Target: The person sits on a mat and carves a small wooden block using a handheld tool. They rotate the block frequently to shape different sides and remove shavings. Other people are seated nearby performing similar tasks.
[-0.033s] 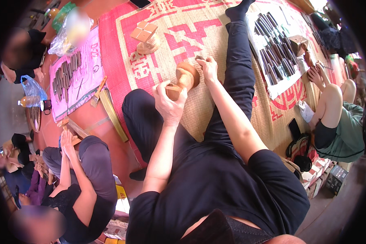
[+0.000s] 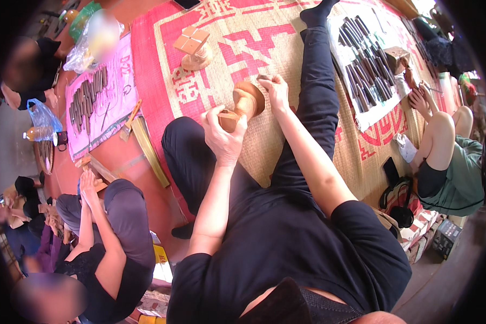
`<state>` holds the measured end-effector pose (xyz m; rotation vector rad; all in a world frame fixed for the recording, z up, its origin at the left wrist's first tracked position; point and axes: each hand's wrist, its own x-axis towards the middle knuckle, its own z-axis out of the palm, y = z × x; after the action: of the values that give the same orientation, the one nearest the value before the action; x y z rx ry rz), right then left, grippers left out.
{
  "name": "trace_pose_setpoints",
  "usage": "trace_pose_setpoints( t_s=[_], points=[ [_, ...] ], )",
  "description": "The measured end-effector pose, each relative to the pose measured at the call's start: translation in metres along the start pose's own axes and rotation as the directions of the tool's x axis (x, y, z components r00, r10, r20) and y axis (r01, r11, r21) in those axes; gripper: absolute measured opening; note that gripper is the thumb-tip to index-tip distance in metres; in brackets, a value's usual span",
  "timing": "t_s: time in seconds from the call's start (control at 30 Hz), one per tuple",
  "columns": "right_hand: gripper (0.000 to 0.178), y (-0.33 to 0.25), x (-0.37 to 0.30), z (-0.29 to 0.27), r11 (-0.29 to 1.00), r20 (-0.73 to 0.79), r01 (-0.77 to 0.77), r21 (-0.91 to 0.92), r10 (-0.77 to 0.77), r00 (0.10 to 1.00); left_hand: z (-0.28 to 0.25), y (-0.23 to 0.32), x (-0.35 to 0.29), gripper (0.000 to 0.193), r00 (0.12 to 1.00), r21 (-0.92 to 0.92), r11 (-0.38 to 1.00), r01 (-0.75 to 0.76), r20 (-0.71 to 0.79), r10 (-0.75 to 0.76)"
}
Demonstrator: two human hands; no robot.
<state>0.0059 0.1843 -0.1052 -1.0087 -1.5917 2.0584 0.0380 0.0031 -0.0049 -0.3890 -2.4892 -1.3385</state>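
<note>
My left hand [image 2: 224, 129] is closed round the near, squared end of a carved wooden piece [image 2: 247, 101]. This piece is light brown, with a curved, narrower middle and a wide round end that points away from me. To the right of that round end, apart from it, my right hand [image 2: 276, 92] is closed in a pinch. A small, flat, dark piece [image 2: 263, 78] sticks out from its fingertips; its kind is too small to make out. Farther off, a similar wooden carving [image 2: 195, 48] with a square block top stands on the red and straw-coloured mat [image 2: 210, 96].
Rows of dark-handled tools lie on a white cloth [image 2: 370, 114] at the right and a pink cloth [image 2: 119, 89] at the left. A brush [image 2: 130, 121] and a wooden strip [image 2: 148, 151] lie left of my bent knee. Other people sit on both sides.
The carved wooden piece has turned very slightly in my left hand. My right hand has shifted a little to the left with the small dark piece.
</note>
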Motion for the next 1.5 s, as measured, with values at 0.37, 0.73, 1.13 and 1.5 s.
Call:
trace_pose_setpoints(
  t_s=[0.37,0.73,1.13,1.5],
  points=[
    [0.011,0.003,0.022,0.004,0.997,0.019,-0.023,-0.076,0.024,1.000,0.002,0.008,0.003,0.049,0.999,0.045,0.998,-0.038,0.029,0.036],
    [0.011,0.002,0.022,0.010,0.950,-0.072,-0.081,-0.301,0.062,0.995,-0.001,0.015,-0.003,0.047,0.999,0.026,0.999,-0.025,0.045,0.024],
    [0.016,-0.014,0.009,0.017,0.981,0.033,0.029,-0.194,-0.023,0.999,0.001,0.013,-0.005,0.049,0.998,0.049,0.997,-0.058,0.041,0.056],
    [0.021,-0.017,0.002,0.021,0.955,0.020,0.057,-0.292,-0.053,0.998,0.002,0.021,-0.006,0.050,0.997,0.047,0.998,-0.042,0.067,0.039]
  ],
)
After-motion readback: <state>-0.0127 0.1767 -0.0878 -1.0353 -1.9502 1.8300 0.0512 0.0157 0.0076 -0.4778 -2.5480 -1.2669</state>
